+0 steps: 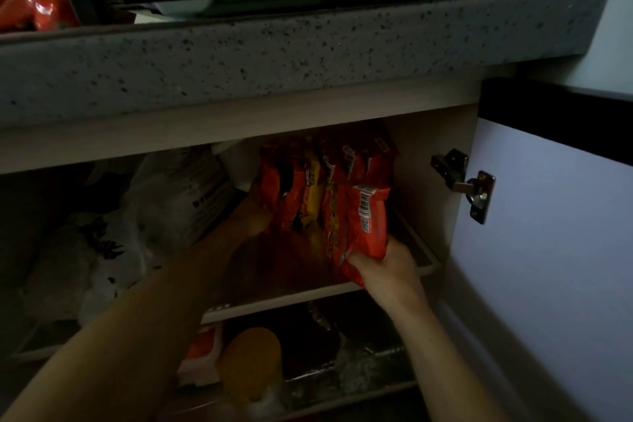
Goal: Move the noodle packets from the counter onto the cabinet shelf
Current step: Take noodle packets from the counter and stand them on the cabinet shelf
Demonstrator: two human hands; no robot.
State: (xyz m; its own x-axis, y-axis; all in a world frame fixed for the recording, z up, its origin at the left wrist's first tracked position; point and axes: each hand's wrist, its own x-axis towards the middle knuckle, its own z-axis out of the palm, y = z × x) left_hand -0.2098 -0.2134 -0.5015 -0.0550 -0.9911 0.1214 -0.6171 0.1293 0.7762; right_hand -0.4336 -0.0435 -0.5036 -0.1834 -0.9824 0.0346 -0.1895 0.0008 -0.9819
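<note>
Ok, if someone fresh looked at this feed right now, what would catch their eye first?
Probably the row of red and orange noodle packets standing upright at the right end of the cabinet shelf, bright in the dim cabinet. The right hand grips the nearest packet at its bottom, while the left hand reaches behind the row's left side. More red packets lie on the counter, top left.

Dim light. Speckled grey countertop edge (274,55) was seen above; white cabinet door (548,233) swung open at rt, metal hinge (469,181) exposed.
</note>
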